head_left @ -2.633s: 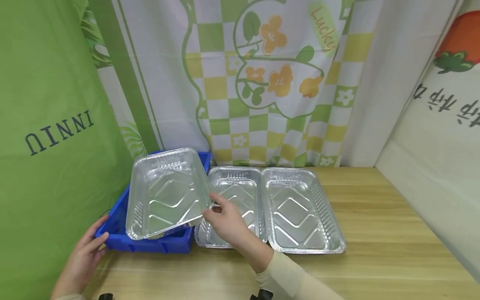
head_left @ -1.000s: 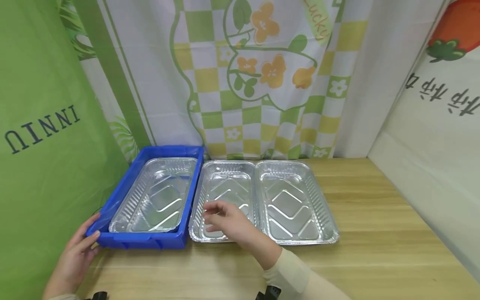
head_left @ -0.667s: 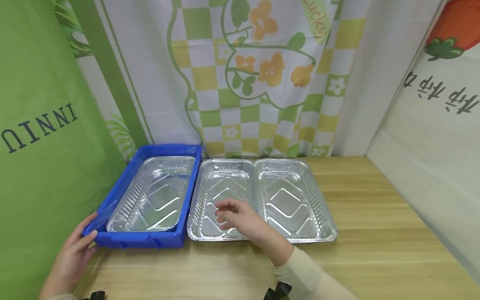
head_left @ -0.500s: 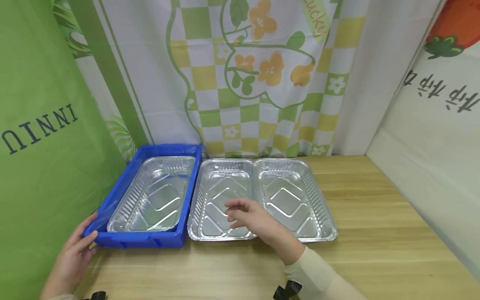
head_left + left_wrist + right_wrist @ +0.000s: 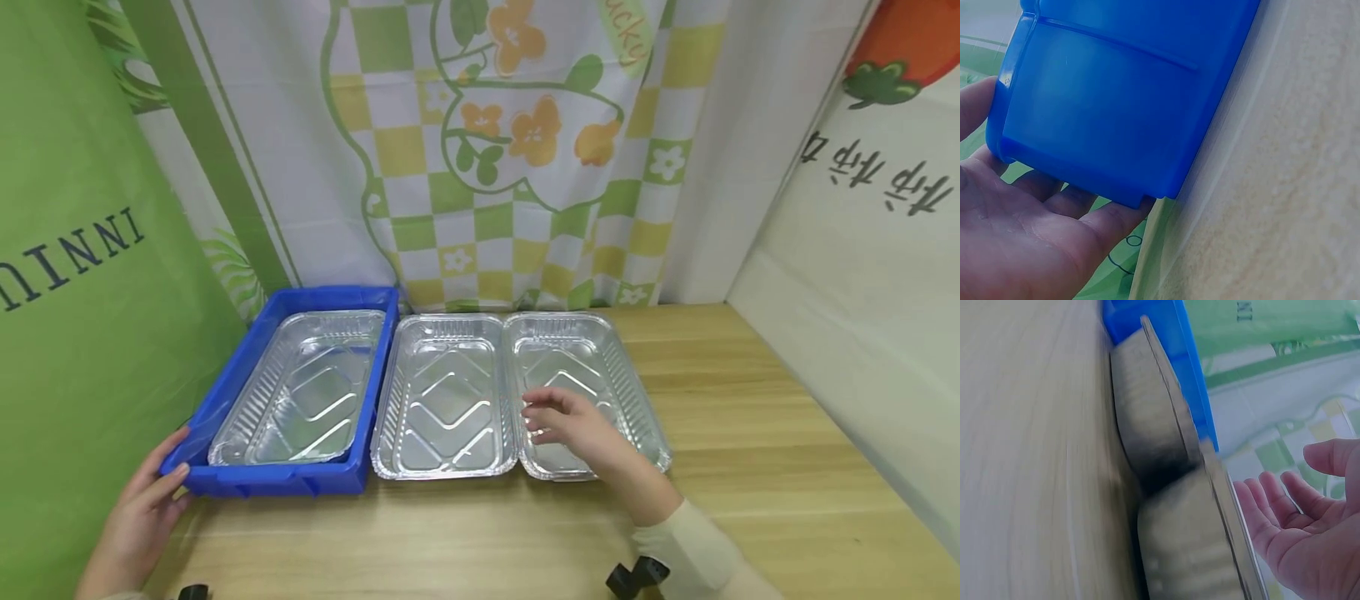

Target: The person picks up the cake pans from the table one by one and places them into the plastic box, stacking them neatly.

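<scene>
On the left stands a blue plastic bin (image 5: 273, 481) with a foil tray (image 5: 318, 396) lying inside it. My left hand (image 5: 141, 518) holds the bin's near left corner; in the left wrist view the thumb is at the rim and the fingers lie along the bin's outer wall (image 5: 1110, 106). A second foil tray (image 5: 450, 392) sits beside the bin, and a third foil tray (image 5: 558, 358) adjoins it on the right. Over that third tray hovers my right hand (image 5: 581, 429), fingers loosely bent and holding nothing. It hides part of the tray.
Everything stands on a wooden table (image 5: 750, 400). A patterned curtain (image 5: 495, 225) hangs right behind the bin and trays. Green cloth (image 5: 82, 375) borders the left side, and a white printed cloth (image 5: 862, 275) the right.
The foil tray earlier in my right hand was lowered into the blue bin and let go. The right hand then moved rightward over the third tray. My left hand stays at the bin's corner.
</scene>
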`<state>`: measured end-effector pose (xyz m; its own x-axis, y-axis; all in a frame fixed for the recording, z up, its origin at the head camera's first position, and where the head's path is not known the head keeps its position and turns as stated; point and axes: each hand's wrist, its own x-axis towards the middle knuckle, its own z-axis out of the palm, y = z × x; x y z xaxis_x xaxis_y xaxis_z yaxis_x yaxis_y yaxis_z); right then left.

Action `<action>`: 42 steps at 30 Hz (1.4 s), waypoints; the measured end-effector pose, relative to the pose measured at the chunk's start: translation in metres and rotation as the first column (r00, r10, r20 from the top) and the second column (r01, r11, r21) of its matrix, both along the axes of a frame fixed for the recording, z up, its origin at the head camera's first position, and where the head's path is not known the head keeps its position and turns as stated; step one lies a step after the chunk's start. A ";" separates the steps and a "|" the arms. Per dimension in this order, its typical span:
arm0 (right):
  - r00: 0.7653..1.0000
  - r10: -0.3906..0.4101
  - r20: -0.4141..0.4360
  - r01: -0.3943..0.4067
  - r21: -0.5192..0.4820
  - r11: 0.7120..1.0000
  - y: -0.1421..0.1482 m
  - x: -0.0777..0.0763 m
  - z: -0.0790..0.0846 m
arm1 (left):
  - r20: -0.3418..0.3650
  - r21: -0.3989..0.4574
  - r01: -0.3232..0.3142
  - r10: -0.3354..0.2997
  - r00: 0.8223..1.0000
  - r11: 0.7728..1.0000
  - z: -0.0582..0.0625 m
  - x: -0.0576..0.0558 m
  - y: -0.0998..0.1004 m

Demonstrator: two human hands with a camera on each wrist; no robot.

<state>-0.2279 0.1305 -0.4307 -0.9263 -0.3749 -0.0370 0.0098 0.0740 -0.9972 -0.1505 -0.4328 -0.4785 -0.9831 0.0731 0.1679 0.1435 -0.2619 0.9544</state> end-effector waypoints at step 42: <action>0.944 -0.323 -0.062 0.327 0.298 0.897 0.175 0.051 -0.018 | 0.022 -0.003 -0.021 0.021 1.000 1.000 0.005 0.001 0.002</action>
<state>-0.1773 0.3050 -0.4485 -0.9956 -0.0256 -0.0896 0.0742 0.3639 -0.9285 -0.1493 -0.4307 -0.4732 -0.9879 0.0533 0.1456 0.1274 -0.2563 0.9582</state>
